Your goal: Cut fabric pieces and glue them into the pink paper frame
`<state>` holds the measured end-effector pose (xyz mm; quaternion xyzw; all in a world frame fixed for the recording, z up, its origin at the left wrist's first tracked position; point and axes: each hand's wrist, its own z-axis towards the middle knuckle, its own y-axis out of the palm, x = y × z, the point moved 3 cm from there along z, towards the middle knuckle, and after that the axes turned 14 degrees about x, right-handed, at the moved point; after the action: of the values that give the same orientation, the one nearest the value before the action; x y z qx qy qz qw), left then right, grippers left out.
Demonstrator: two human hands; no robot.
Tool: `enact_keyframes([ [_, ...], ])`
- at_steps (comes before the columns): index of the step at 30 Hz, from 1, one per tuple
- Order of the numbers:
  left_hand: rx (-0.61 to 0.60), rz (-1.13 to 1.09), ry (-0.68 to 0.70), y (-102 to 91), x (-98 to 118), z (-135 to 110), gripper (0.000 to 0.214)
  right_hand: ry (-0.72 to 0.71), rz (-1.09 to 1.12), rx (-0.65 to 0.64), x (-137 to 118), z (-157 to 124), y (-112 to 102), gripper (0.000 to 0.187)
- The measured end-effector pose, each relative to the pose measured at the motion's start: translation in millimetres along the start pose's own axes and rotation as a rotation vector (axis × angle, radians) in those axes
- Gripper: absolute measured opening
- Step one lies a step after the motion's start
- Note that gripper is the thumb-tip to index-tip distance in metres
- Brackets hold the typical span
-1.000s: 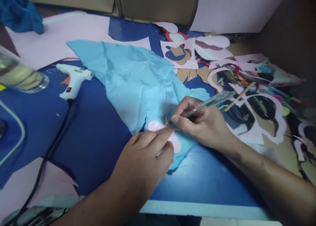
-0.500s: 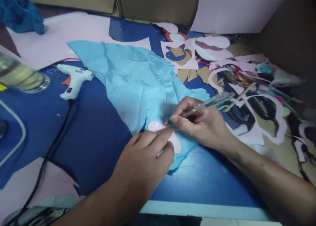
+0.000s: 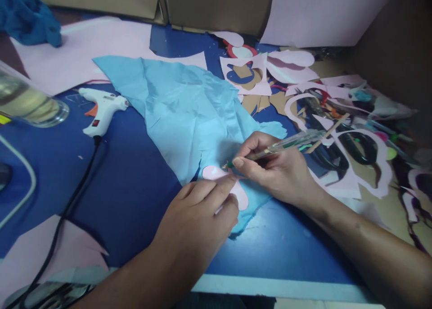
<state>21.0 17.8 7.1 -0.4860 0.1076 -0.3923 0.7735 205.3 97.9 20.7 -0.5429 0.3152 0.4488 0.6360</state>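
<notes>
My left hand (image 3: pixel 197 214) lies on a pink paper cutout (image 3: pixel 240 195), its fingers pressing the curved shape against a creased light blue fabric (image 3: pixel 182 111). My right hand (image 3: pixel 273 169) grips a clear ballpoint pen (image 3: pixel 286 144) with green parts. The pen's tip rests close to the cutout's upper edge, at the left hand's fingertips. Part of the cutout is hidden under my left fingers.
A white glue gun (image 3: pixel 103 110) with a black cord (image 3: pixel 64 210) and a glass jar (image 3: pixel 30 102) stand left on the blue tabletop (image 3: pixel 118 196). Pink sheets and a teal cloth (image 3: pixel 27 16) lie behind. Cut paper scraps (image 3: pixel 351 169) pile up right.
The pen has tilted slightly, its tip shifting a little left along the cutout's edge. My left hand and the cutout have hardly moved.
</notes>
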Motion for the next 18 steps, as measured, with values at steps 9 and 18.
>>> enact_keyframes([
  [9,0.037,0.003,-0.028,0.1,-0.4,0.5,0.012,0.02,0.023,-0.002,1.3,-0.5,0.4,0.021],
  [18,0.005,0.003,-0.026,-3.5,-1.9,0.1,0.016,0.03,0.053,-0.009,2.1,-0.6,1.9,0.018],
])
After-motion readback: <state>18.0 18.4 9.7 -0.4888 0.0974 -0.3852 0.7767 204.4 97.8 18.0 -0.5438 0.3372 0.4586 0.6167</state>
